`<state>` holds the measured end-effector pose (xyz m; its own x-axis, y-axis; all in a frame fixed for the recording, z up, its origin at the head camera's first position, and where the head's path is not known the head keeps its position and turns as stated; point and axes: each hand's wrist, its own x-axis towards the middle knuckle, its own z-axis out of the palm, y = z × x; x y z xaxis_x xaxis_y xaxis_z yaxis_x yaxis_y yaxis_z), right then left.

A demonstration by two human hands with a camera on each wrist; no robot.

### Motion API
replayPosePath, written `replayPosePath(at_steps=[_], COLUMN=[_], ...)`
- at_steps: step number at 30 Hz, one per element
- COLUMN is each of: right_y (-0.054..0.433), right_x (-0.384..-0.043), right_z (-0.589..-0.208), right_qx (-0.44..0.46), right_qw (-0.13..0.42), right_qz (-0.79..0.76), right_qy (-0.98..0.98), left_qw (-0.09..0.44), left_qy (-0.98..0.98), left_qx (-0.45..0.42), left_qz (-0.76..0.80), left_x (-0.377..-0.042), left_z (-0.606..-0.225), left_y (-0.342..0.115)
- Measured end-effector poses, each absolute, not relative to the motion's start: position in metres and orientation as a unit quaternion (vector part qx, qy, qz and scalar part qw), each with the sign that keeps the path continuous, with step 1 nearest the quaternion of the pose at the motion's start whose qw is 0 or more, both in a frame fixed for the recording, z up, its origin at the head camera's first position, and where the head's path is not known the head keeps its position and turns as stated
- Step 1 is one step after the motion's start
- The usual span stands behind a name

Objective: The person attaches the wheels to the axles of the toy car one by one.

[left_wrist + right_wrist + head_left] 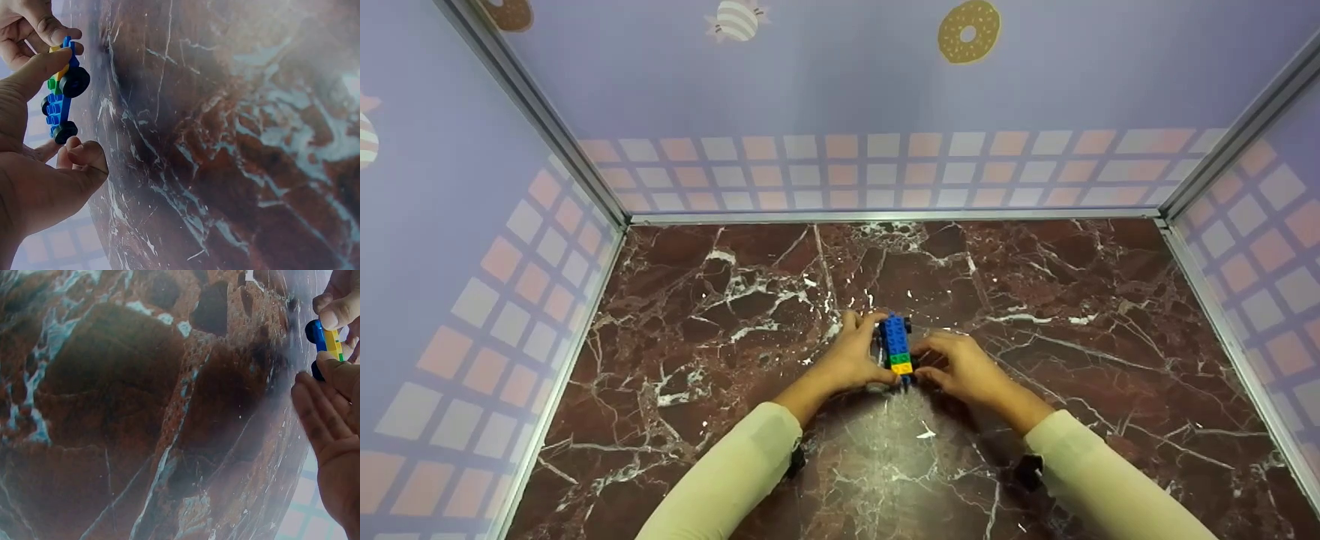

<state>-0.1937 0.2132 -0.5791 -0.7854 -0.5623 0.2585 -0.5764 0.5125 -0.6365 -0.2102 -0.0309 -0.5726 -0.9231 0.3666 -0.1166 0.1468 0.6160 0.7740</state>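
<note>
A small toy car (897, 341) built of studded blocks, long and blue with a green block (900, 359) and a yellow block (901, 369) at its near end, is between the two hands. Black wheels (75, 82) show along its side in the left wrist view. My left hand (851, 358) grips it lengthwise, thumb on the near end and fingers at the far end. From the right, my right hand (960, 365) holds the near end by thumb and finger. Its other fingers (315, 410) stretch out straight in the right wrist view.
The dark red marbled tabletop (720, 450) has white veins and small white flecks. A patterned purple back wall (840, 90) and side walls (472, 262) with metal edging enclose it. Dark wrist gear (1030, 472) shows under the right sleeve.
</note>
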Motion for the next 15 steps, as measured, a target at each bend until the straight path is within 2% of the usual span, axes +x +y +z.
replayPosePath(at_steps=[15], right_y=[0.2110], right_x=[-0.1961], right_z=[-0.5881], right_qx=[0.309], right_qw=[-0.001], right_qz=[0.335], right_qy=[-0.890], left_qw=[0.153], left_qy=[0.906], left_qx=[0.133], left_qz=[0.371], left_x=[-0.2114], left_z=[-0.5685], left_y=[-0.0266])
